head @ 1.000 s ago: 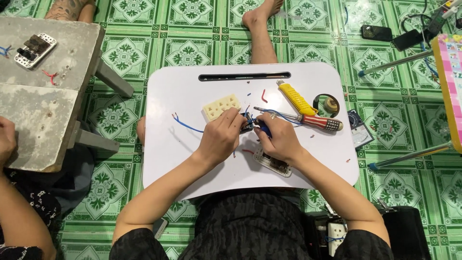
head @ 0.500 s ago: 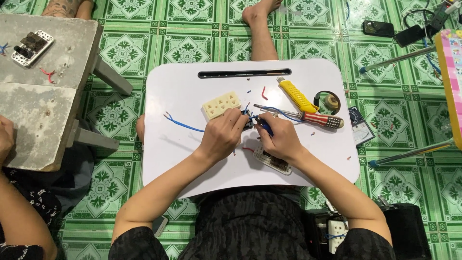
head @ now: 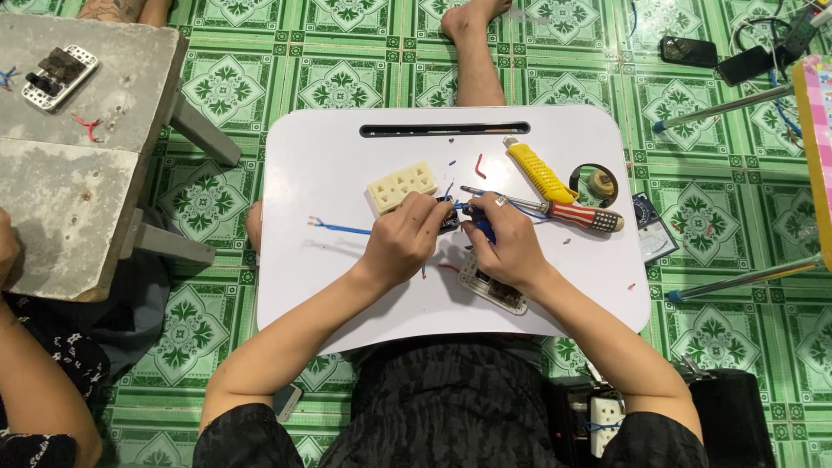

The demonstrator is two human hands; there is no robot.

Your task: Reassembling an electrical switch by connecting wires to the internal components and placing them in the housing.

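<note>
Fingers of both hands are meeting over the middle of the white lap table (head: 329, 165): my left hand (head: 403, 243) is curling in from the left, fingertips pinching a small dark part (head: 451, 218) with a blue wire (head: 342, 228) trailing leftward from it, while my right hand (head: 511, 247) is bending at the wrist, fingers clamped around the same part from the right. Both forearms are angling inward. A cream socket block (head: 400, 185) is lying just beyond my left knuckles, a red-handled screwdriver (head: 563, 211) and a yellow utility knife (head: 539, 171) past my right.
</note>
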